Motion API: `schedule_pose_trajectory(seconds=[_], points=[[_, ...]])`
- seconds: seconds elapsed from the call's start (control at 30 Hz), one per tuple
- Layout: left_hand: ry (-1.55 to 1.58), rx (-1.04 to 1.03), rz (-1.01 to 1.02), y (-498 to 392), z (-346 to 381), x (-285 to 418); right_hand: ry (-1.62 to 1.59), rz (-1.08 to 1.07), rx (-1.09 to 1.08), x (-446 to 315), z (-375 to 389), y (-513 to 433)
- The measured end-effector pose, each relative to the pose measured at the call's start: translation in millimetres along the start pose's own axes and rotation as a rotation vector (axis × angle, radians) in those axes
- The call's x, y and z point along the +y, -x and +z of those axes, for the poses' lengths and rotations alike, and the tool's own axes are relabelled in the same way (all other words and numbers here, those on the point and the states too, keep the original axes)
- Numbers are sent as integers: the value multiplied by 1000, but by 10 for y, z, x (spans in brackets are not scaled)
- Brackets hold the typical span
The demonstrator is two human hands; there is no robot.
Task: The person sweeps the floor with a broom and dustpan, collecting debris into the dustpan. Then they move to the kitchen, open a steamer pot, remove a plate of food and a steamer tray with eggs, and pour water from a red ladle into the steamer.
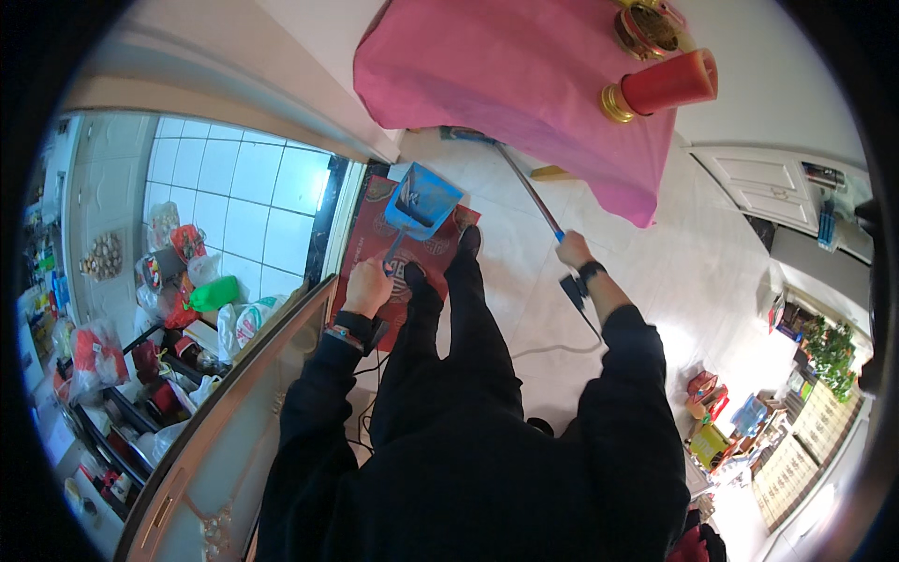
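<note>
My left hand (369,288) grips the handle of a blue plastic dustpan (420,199), whose pan lies over a red patterned doormat (357,270). Some dark debris or dirt shows inside the pan. In my right hand (574,249) is the long metal handle of a broom (527,184). It slants away toward the broom head (467,134), which rests on the floor at the edge of a pink-draped table. The cloth hides part of the broom head. A device with a cable hangs by my right wrist.
A pink tablecloth (491,77) bears a red pillar candle (671,84) on a gold base and a bowl-shaped vessel (650,31). At left, a glazed sliding door (232,428) borders a tiled room with several plastic bags (214,293). A pale cable (555,348) crosses the floor.
</note>
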State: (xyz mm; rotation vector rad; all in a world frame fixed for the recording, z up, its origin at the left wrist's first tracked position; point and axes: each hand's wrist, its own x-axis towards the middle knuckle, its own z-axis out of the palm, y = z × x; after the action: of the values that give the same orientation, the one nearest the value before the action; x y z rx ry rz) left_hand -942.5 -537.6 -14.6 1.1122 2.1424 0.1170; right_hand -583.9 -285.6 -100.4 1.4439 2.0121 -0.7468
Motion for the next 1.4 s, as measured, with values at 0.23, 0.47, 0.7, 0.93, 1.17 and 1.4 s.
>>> schedule_pose_trajectory(seconds=[0.23,0.47,0.7,0.93,1.17,1.4], points=[[-87,-3,37,-196,19,154,-66,134,-248,-440,485,-263],[-53,8,91,-358,105,208,-418,239,-292,-181,467,626],[-84,19,103,-800,115,430,-509,160,-232,-263,179,260],[-133,-53,-2,-1123,117,716,-443,-65,-416,-917,777,-69],[-166,-81,-16,-1004,109,665,-1438,342,-750,-1058,546,1060],[-117,-19,-39,-882,168,493,-1185,302,-619,-855,182,1429]])
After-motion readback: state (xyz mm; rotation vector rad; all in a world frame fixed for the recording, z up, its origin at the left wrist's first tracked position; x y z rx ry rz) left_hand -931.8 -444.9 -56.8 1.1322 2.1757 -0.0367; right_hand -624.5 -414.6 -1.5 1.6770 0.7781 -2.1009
